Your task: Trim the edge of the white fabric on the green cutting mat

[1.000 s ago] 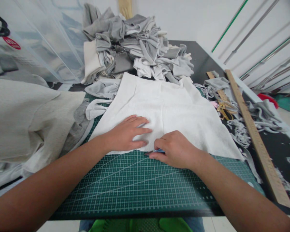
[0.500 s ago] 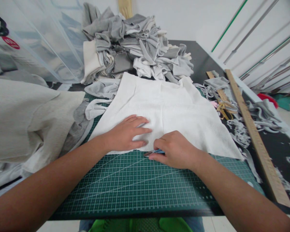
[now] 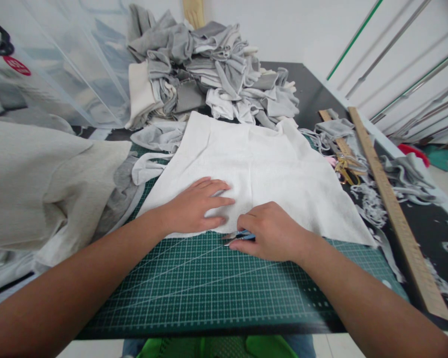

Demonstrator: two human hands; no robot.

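Note:
A piece of white fabric (image 3: 272, 169) lies spread over a green gridded cutting mat (image 3: 209, 288). My left hand (image 3: 197, 206) rests flat on the fabric near its front edge, fingers spread. Just to its right, my right hand (image 3: 271, 231) is closed around small blue-handled thread snips (image 3: 242, 236). The snips point left along the fabric's front edge, with their blades slightly apart over the mat. Most of the handle is hidden inside my right hand.
Grey and cream fabric pieces (image 3: 212, 64) are heaped at the back. Beige fabric (image 3: 52, 184) lies to the left, in front of a clear plastic bin (image 3: 70, 59). Along the right are a long wooden ruler (image 3: 395, 209), gold-handled scissors (image 3: 345, 171) and fabric scraps (image 3: 371, 204).
The snips' blades have come apart in my right hand; before, they were together. My left hand and the white fabric stay in place.

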